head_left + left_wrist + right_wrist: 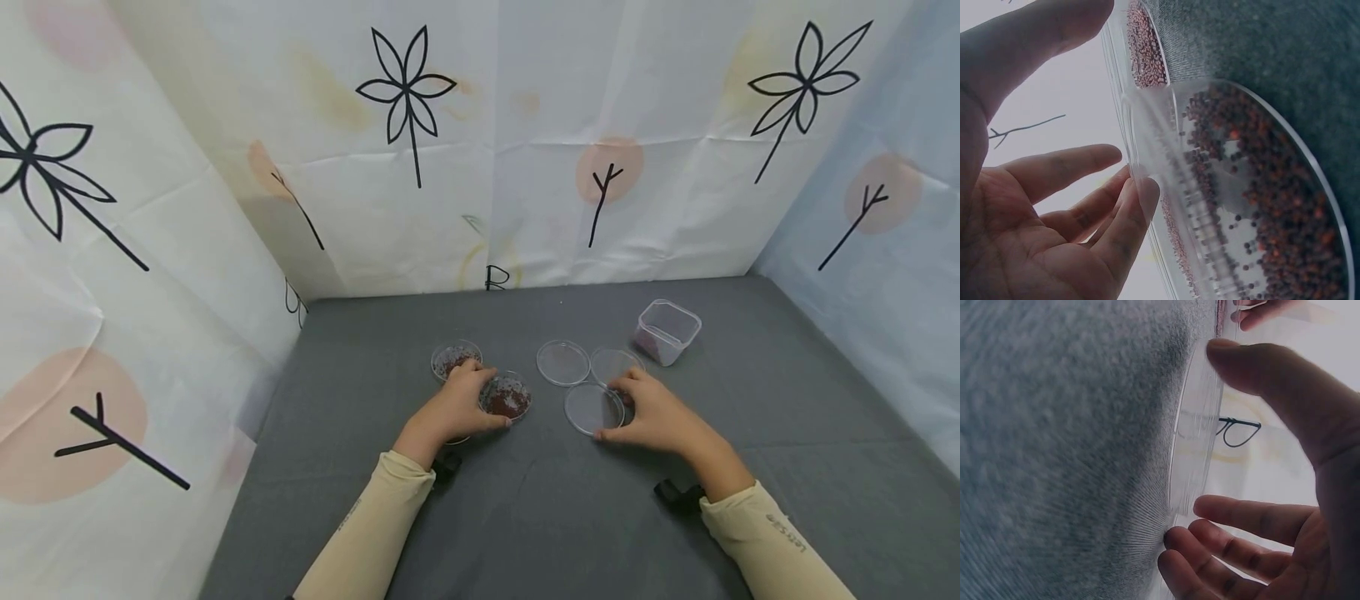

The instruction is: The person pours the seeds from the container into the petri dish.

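My left hand [468,402] grips a petri dish of dark red seeds [508,404], thumb at its near edge and fingers at its far side. Another seeded petri dish [452,357] stands just behind that hand, and the edge of a third shows beneath the wrist. In the left wrist view, dark red seeds [1291,231] lie close to the camera. To the right, my right hand [656,414] holds a clear petri dish piece [588,408] by its rim, between thumb and fingers. Two more clear round pieces, one left [562,363] and one right [611,360], lie behind it.
A clear square plastic tub [667,329] with something reddish inside stands at the back right. Grey cloth [540,508] covers the table. Patterned white cloth [525,208] hangs along the back and both sides.
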A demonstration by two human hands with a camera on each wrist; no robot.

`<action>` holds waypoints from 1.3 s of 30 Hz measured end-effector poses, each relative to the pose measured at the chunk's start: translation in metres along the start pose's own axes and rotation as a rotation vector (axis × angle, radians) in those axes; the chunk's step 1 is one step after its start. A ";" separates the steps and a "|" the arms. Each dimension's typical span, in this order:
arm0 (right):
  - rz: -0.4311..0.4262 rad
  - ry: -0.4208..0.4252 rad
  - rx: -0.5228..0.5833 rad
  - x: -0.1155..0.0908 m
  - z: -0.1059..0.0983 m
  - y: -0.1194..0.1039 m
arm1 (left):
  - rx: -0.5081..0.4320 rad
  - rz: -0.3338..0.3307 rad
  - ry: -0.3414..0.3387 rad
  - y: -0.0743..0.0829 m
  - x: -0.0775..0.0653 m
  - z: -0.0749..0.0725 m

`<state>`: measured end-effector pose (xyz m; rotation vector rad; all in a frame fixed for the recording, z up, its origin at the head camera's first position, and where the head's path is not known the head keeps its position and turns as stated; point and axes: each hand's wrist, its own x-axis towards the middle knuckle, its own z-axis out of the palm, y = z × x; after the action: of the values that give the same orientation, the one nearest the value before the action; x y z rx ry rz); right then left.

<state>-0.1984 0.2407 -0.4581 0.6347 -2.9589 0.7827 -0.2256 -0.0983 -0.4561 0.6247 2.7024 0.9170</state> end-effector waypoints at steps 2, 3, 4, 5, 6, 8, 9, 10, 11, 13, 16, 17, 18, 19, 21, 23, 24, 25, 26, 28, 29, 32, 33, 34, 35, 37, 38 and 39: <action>0.003 -0.002 -0.011 -0.001 0.001 0.000 | 0.004 0.000 0.001 0.000 0.000 0.000; 0.005 -0.004 -0.018 -0.001 0.002 0.000 | 0.005 0.001 0.001 -0.001 0.001 0.000; 0.005 -0.007 -0.024 -0.001 0.002 0.001 | 0.006 0.001 0.001 -0.001 0.001 0.000; 0.008 -0.010 -0.028 -0.001 0.003 0.001 | 0.007 0.000 0.000 -0.001 0.001 0.000; 0.011 -0.014 -0.030 -0.002 0.003 0.001 | 0.009 0.000 0.000 -0.001 0.001 0.000; 0.009 -0.013 -0.035 -0.002 0.003 0.000 | 0.009 0.001 0.000 -0.001 0.001 0.000; 0.007 -0.012 -0.036 -0.002 0.004 0.000 | 0.009 0.002 0.000 -0.002 0.002 0.000; 0.001 -0.009 -0.035 -0.003 0.004 -0.001 | 0.008 0.002 -0.001 -0.002 0.002 0.000; 0.000 -0.006 -0.037 -0.003 0.004 -0.001 | 0.007 0.002 0.000 -0.001 0.002 0.000; -0.010 -0.001 -0.043 -0.004 0.005 -0.002 | 0.007 0.004 0.000 -0.002 0.002 0.000; -0.021 -0.003 -0.048 -0.005 0.004 -0.004 | 0.008 0.005 0.000 -0.002 0.001 0.000; -0.021 -0.004 -0.052 -0.005 0.004 -0.005 | 0.010 0.005 0.001 -0.002 0.001 0.000; -0.026 -0.006 -0.052 -0.006 0.004 -0.005 | 0.010 0.006 0.001 -0.002 0.001 0.000; -0.035 -0.008 -0.046 -0.006 0.004 -0.005 | 0.010 0.005 0.001 -0.002 0.001 0.000; -0.043 -0.012 -0.035 -0.007 0.003 -0.005 | 0.008 0.004 0.000 -0.002 0.001 -0.001; -0.040 -0.009 -0.017 -0.008 0.003 -0.005 | 0.004 0.003 -0.001 -0.002 0.001 -0.001; -0.034 -0.006 -0.009 -0.009 0.002 -0.005 | 0.003 0.002 -0.003 -0.002 0.001 -0.001; -0.024 -0.003 -0.004 -0.009 0.002 -0.005 | 0.004 0.001 -0.004 -0.002 0.001 -0.001; -0.008 0.001 -0.006 -0.009 0.001 -0.004 | 0.006 0.001 -0.004 -0.002 0.001 -0.001; 0.021 0.007 -0.014 -0.009 0.001 -0.004 | 0.005 0.002 -0.003 -0.003 0.001 -0.002; 0.037 0.003 -0.023 -0.008 0.001 -0.004 | 0.007 0.003 -0.002 -0.003 0.002 -0.002; 0.065 -0.018 -0.064 -0.006 0.003 -0.004 | 0.005 0.007 -0.004 -0.003 0.001 -0.002; 0.073 -0.025 -0.071 -0.006 0.003 -0.004 | 0.002 0.009 -0.005 -0.003 0.001 -0.002; 0.079 -0.031 -0.079 -0.005 0.004 -0.004 | -0.001 0.010 -0.005 -0.003 0.001 -0.002; 0.083 -0.035 -0.088 -0.004 0.005 -0.004 | -0.004 0.011 -0.005 -0.003 0.001 -0.001; 0.084 -0.033 -0.094 -0.003 0.007 -0.004 | -0.010 0.013 -0.005 -0.004 0.000 -0.001; 0.084 -0.030 -0.094 -0.003 0.007 -0.004 | -0.013 0.013 -0.004 -0.004 0.000 0.000; 0.084 -0.026 -0.093 -0.003 0.008 -0.004 | -0.016 0.013 -0.004 -0.004 0.000 0.000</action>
<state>-0.1934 0.2352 -0.4633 0.5228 -3.0416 0.6422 -0.2269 -0.1011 -0.4587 0.6407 2.6875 0.9387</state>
